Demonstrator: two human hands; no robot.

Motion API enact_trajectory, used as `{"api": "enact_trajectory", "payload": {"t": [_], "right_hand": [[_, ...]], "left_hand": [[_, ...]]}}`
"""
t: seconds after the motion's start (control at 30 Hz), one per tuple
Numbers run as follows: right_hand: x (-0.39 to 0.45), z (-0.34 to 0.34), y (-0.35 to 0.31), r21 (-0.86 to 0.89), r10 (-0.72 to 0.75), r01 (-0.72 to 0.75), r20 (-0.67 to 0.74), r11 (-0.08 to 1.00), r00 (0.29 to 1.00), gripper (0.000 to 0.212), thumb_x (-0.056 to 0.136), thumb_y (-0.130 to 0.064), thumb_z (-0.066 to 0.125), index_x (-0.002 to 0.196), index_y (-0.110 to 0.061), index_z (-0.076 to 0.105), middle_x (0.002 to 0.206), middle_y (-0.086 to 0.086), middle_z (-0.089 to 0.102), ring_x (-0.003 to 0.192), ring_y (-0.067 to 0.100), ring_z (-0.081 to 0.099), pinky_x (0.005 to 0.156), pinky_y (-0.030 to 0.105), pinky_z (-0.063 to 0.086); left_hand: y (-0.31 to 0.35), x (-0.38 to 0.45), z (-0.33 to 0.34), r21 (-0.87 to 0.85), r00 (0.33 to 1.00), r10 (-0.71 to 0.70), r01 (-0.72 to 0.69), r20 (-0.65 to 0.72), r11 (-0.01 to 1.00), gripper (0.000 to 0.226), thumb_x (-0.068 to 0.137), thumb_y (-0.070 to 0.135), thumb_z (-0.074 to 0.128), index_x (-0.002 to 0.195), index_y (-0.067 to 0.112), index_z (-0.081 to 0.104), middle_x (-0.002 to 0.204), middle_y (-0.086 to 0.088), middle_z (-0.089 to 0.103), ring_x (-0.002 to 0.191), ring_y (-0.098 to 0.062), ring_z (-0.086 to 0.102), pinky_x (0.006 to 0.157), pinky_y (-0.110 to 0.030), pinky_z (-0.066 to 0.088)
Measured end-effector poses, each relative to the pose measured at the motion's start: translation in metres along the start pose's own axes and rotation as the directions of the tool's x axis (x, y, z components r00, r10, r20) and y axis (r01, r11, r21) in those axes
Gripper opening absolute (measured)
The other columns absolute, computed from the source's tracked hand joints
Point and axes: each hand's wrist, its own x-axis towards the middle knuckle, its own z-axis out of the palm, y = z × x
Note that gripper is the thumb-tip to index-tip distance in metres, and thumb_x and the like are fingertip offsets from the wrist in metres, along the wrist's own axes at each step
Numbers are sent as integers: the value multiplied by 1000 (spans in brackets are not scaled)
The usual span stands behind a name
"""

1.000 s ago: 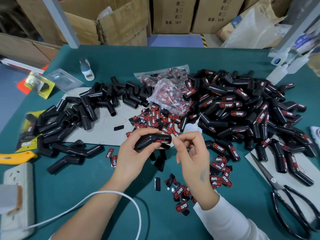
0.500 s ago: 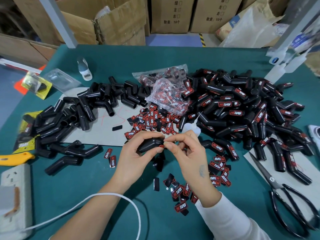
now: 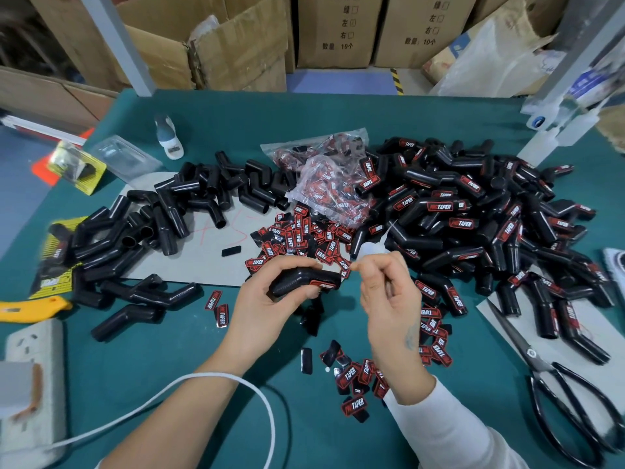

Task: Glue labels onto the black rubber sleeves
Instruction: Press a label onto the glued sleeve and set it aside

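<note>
On the left of the green table [image 3: 439, 120] lies a heap of plain black sleeves [image 3: 162, 228]. At near centre the left hand [image 3: 267, 299] has its fingers curled round one bent sleeve [image 3: 304, 282] bearing a red label. Behind it lie loose labels [image 3: 297, 236] reading "TAPER". The right hand [image 3: 389, 299] pinches a small white glue bottle [image 3: 368, 248], its fingers together. Far right, labelled sleeves [image 3: 473, 214] show "TAPER"; cartons [image 3: 338, 28] read "10个".

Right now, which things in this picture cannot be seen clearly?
- Head view: the label on the sleeve is partly covered by left hand fingers; its text is unreadable.
- What the right hand pinches is too small to tell.
- The scissors are cut off by the edge.
- The power strip is blurred.
</note>
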Motion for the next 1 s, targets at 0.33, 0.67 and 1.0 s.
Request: {"api": "enact_trajectory", "payload": {"t": [0.33, 0.67, 1.0], "right_hand": [[-5, 6, -4, -161, -55, 81, 158, 984, 986, 9, 94, -31, 72, 102, -34, 75, 103, -6, 53, 89, 11, 55, 78, 16, 42], [-2, 17, 0, -82, -18, 31, 151, 996, 988, 16, 90, -14, 74, 84, -29, 74, 94, -3, 55, 82, 2, 54, 78, 13, 41], [2, 6, 1, 11, -58, 58, -19, 998, 998, 10, 100, -19, 67, 97, -25, 75, 96, -6, 55, 85, 10, 56, 79, 19, 44]], "left_hand": [[4, 0, 0, 96, 997, 71, -69, -12, 993, 34, 86, 24, 79, 111, 45, 72, 113, 7, 73, 108, -18, 71, 95, -21, 52], [1, -1, 3, 103, 994, 110, -111, 17, 988, 30, 87, 29, 75, 112, 46, 72, 111, 4, 71, 107, -19, 69, 92, -20, 52], [-3, 1, 0, -82, 1000, 23, -24, -9, 996, 33, 88, 7, 78, 112, 30, 75, 111, 0, 76, 93, -21, 77, 87, -20, 57]]}}
